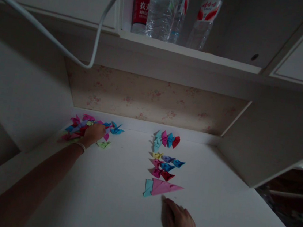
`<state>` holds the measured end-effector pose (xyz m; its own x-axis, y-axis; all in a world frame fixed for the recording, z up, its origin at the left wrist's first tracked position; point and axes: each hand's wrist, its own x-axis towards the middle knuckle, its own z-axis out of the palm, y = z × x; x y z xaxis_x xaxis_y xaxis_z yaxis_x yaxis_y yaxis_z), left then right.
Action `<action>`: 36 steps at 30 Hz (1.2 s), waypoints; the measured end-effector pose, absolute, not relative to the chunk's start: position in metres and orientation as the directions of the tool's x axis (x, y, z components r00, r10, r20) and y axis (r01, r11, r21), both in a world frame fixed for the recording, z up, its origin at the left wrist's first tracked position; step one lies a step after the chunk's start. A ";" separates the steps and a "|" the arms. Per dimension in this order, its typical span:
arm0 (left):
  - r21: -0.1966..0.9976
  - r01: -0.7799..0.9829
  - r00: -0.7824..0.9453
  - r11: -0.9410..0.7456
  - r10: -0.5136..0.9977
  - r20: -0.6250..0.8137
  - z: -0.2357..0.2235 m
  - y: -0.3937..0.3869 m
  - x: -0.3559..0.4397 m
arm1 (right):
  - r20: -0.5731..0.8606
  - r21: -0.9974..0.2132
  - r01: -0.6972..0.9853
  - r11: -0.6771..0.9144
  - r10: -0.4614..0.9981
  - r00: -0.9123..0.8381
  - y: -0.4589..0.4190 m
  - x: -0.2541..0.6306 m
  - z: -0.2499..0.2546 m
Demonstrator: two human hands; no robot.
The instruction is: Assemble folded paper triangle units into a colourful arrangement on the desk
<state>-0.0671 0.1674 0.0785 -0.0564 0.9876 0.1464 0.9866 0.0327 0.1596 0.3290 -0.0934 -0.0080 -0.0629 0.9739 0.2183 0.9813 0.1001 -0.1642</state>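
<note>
My left hand point(95, 133) reaches into a heap of small folded-paper origami pieces point(76, 128) at the back left of the white table. Its fingers are curled down and closed among the papers; whatever lies between them is hidden. My right hand point(181, 222) rests on the tabletop nearer to me, with its fingers loosely bent and apart and nothing in it. Just beyond its fingertips lies a long pointed pink folded paper point(166, 188), beside a light-blue folded paper point(148, 188). Farther back, small origami pieces point(167, 166) in yellow, purple, pink, blue and red lie in short rows.
More folded pieces point(170, 139) lie in a cluster near the back edge. A blue origami piece point(116, 128) sits right of the heap. Overhead, a shelf point(189, 52) holds several plastic bottles point(164, 12). A white cable point(96, 44) hangs at upper left. Side panels flank the white table point(118, 201).
</note>
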 end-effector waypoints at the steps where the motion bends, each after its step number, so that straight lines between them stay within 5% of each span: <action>1: 0.187 0.982 -0.066 0.033 0.983 0.169 0.082 0.166 -0.067 | 0.212 -0.171 0.981 0.093 0.976 -0.056 -0.094 0.329 -0.008; 10: 0.478 0.877 -0.159 -0.050 0.908 0.387 0.102 0.125 -0.069 | 0.196 -0.191 0.979 0.068 0.980 -0.030 -0.095 0.329 -0.009; 17: 0.709 0.702 -0.304 -0.063 0.874 0.378 0.111 0.096 -0.076 | 0.185 -0.159 0.985 0.064 0.982 -0.034 -0.097 0.329 -0.012; 22: 0.967 0.222 -0.249 -0.123 0.952 0.178 0.112 0.046 -0.044 | 0.191 -0.148 0.988 0.046 0.981 -0.017 -0.099 0.324 -0.004; 30: 0.976 -0.185 -0.020 0.117 0.992 -0.123 0.082 -0.032 0.020 | 0.246 -0.189 0.979 0.082 0.969 -0.034 -0.100 0.325 -0.007; 36: 0.966 -0.209 0.055 0.154 0.988 -0.146 0.044 -0.042 0.045 | 0.255 -0.192 0.976 0.103 0.965 -0.052 -0.099 0.326 -0.010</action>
